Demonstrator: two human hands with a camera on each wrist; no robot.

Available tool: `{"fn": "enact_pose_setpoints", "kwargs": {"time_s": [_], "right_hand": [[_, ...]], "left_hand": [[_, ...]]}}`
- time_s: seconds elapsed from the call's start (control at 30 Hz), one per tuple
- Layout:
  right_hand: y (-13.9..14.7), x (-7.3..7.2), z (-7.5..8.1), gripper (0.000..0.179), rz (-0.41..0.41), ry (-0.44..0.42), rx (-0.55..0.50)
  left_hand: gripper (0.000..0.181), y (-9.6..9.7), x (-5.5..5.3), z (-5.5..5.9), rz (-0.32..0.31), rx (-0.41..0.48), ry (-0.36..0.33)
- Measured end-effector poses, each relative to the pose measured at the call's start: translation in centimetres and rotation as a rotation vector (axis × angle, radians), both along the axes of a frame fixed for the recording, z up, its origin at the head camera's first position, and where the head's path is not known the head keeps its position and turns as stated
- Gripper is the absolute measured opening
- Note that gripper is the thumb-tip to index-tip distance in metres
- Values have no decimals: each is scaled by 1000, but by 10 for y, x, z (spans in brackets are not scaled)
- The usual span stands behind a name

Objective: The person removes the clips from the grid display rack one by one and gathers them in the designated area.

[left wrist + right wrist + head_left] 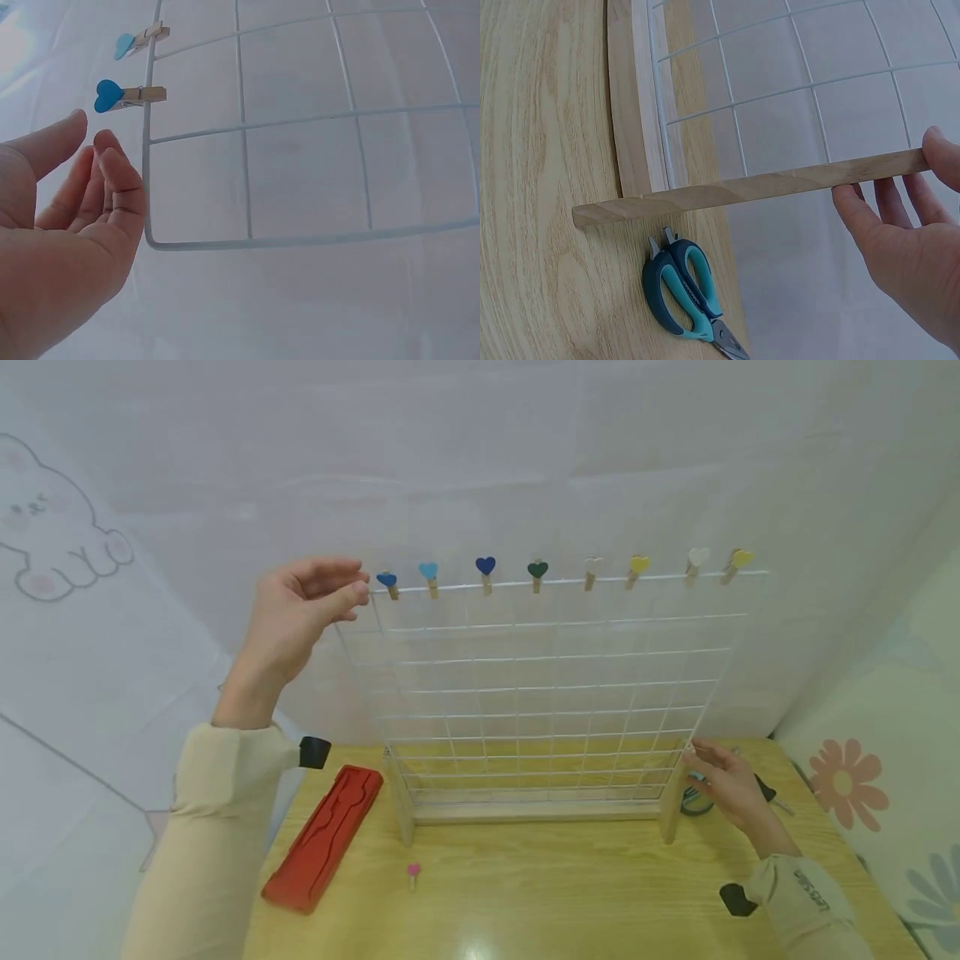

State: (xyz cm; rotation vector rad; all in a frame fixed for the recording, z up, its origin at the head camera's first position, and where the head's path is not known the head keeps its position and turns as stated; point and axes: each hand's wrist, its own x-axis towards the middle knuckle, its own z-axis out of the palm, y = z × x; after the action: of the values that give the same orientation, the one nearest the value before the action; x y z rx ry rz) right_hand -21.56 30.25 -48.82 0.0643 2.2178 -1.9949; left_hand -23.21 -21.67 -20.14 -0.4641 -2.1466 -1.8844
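Observation:
A white wire grid panel (555, 657) stands upright in a wooden base (536, 812). Several small wooden clothespins with heart tops line its top wire, among them a blue-heart clothespin (387, 580) at the left end. Close beside that clothespin is my left hand (288, 610), at the grid's top left corner; in the left wrist view its thumb and fingers are apart, with nothing between them. Low on the right side, my right hand (915, 255) holds the wooden side post (750, 187), thumb on one face and fingertips on the opposite one.
On the wooden table (525, 902), a red molded tray (322, 843) lies at the left. A pink-heart clothespin (413, 872) lies in front of the base. Teal-handled scissors (679, 289) lie beside the right post, near a dark-handled tool (765, 787). A pale sheet (480, 460) hangs behind.

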Motion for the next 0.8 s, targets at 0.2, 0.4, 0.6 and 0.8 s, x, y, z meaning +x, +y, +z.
{"fn": "enact_pose_setpoints", "kwargs": {"time_s": [0.2, 0.4, 0.6, 0.8], "right_hand": [[1, -2, -1, 78, -1, -5, 18], [1, -4, 0, 79, 3, -9, 6], [1, -4, 0, 78, 2, -8, -1], [1, -3, -1, 78, -4, -10, 9]], "left_hand": [[24, 7, -1, 9, 166, -224, 145], [30, 13, -3, 16, 245, -399, 184], [34, 19, -7, 20, 196, -586, 147], [27, 21, -10, 20, 182, -658, 175]]}}
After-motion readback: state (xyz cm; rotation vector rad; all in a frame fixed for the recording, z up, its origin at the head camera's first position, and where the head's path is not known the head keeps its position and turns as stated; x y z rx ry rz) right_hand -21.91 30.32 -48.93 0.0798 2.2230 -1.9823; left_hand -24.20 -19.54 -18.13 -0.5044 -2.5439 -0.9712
